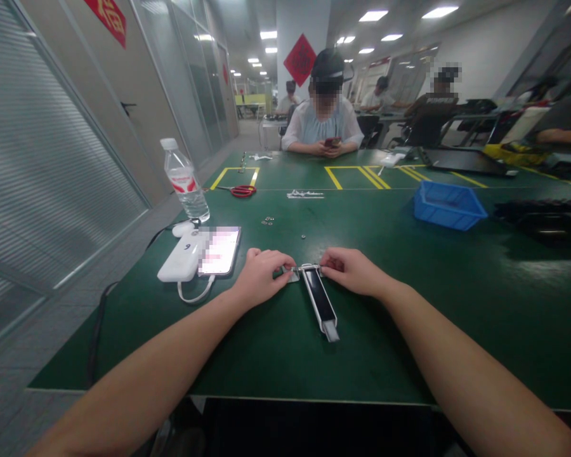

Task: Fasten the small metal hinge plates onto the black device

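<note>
A long, narrow black device with a white frame [320,298] lies on the green table, slanting toward me. A grey tab [331,331] sticks out of its near end. My left hand [265,274] is at the far end's left side, thumb and forefinger pinched on a thin metal piece that runs to the frame. By the same end, on the right, my right hand [349,270] is closed in a pinch; what its fingertips hold is too small to tell. Beyond the hands sit a tiny ring-like part [303,237] and several small metal rings [268,221].
Left of my hands are a phone [221,251], a white power bank [179,257] with a cable and a water bottle [183,181]. Farther off are red-handled scissors [243,191], thin white parts [305,195] and a blue bin [448,206]. A person [323,120] sits opposite.
</note>
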{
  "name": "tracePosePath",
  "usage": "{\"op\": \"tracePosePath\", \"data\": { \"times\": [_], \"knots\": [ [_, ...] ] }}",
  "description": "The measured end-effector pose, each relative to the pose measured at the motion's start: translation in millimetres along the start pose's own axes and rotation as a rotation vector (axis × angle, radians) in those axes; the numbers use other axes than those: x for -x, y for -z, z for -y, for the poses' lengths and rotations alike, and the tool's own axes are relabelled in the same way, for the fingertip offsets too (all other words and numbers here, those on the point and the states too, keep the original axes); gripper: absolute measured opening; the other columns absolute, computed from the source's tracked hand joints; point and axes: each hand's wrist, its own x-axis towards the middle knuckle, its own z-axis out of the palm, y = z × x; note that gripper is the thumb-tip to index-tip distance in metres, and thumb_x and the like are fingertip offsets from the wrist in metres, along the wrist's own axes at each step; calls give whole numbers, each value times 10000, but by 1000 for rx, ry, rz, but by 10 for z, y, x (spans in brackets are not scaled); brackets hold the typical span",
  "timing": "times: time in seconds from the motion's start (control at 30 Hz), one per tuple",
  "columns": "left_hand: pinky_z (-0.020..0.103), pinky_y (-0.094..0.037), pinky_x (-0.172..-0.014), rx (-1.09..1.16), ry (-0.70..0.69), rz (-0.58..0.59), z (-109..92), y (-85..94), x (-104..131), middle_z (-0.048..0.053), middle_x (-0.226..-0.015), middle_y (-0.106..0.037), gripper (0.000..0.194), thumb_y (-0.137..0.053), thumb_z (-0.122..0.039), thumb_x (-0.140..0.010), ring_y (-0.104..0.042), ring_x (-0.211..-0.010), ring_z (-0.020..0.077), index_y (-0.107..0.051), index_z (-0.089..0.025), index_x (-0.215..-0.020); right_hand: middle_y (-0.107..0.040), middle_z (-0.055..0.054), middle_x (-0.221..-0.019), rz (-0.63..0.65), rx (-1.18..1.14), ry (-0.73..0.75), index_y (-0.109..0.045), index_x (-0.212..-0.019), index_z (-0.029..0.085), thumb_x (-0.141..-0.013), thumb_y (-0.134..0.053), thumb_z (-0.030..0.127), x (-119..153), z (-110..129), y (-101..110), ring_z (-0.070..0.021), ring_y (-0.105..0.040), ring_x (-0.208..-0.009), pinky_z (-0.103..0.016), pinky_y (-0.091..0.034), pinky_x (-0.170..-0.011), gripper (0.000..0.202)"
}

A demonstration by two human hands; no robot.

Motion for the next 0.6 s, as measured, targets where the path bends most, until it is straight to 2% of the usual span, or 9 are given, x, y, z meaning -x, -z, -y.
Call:
{"op": "tracePosePath", "data": {
  "times": [0.37, 0.6],
  "knots": [
    [344, -268, -808, 15, 8, -8, -4, 8, -1, -29, -900, -688, 63, -597, -227, -829, -603, -824, 165, -617, -222, -889, -519, 23, -645, 10, 1, -24, -583, -800, 168, -820, -563, 190, -2, 31, 10, -109, -479, -585, -239, -371, -572, 35],
    [340, -283, -820, -3, -6, -11, 11, -11, 1, -12, -981, -661, 61, -572, -235, -864, -586, -942, 178, -626, -223, -889, -521, 23, -650, 3, 8, -17, -578, -790, 170, -816, -563, 190, -2, 14, 0, -105, -475, -579, -239, -371, -571, 37]
  ]
}}
